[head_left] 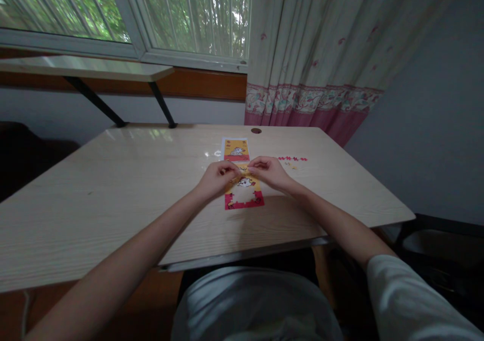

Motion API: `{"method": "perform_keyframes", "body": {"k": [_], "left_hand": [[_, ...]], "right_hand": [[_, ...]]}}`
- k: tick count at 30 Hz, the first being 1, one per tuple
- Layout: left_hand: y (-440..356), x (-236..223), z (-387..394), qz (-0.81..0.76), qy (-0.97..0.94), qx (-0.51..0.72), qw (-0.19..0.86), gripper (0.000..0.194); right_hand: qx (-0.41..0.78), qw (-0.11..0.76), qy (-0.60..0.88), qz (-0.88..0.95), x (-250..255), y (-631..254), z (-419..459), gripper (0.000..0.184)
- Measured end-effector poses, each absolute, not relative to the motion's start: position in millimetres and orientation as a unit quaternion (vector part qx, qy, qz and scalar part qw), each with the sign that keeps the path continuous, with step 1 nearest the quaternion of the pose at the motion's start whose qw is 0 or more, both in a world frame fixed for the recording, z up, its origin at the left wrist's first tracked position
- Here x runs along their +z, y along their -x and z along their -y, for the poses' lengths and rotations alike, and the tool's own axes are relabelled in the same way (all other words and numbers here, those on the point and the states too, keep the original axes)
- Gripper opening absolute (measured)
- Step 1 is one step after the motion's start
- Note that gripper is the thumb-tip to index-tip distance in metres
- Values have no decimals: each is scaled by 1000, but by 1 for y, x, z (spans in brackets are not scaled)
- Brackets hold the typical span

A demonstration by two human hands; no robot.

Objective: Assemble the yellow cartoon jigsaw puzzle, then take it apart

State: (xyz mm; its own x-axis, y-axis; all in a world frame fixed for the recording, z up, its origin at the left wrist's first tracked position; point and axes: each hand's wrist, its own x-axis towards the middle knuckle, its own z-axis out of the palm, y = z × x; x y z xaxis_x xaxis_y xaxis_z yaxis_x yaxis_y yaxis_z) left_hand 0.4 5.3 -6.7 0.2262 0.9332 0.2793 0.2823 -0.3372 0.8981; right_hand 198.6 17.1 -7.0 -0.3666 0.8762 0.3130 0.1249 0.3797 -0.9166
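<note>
A long paper strip [244, 192] printed in yellow and red with cartoon animals lies on the light wooden table [113, 189], running away from me. My left hand [216, 177] and my right hand [269, 171] meet over the middle of the strip. Both have their fingertips pinched together on something small that I cannot make out, at the strip's surface. The far panel of the strip [235, 149] shows beyond my hands.
A small red-patterned paper piece [292, 159] lies on the table right of my hands. A cable hole [256, 130] sits near the far edge. A shelf on black brackets [86, 68], a window and a curtain [313, 53] stand behind the table.
</note>
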Motion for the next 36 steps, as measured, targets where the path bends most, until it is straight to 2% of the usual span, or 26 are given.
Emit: {"method": "perform_keyframes", "body": {"k": [3,6,15,26,31,36], "left_hand": [[-2,-5,-6,-426,-648,462,430,10],[-3,-3,-5,-426,-640,457,446,7],[-3,-7,-5,-422,-639,445,464,13],[1,-7,-6,-415,-681,413,440,19],[11,-2,-5,-455,-756,368,294,16],[17,4,-1,-374,-861,292,181,22]], "right_hand": [[301,437,368,763,-1,-204,-14,18],[208,438,361,797,4,-207,-10,16],[59,384,302,870,8,-213,-10,18],[15,382,278,881,14,-218,-9,15],[56,363,286,885,13,-222,-11,12],[144,233,317,908,9,-221,-12,9]]}}
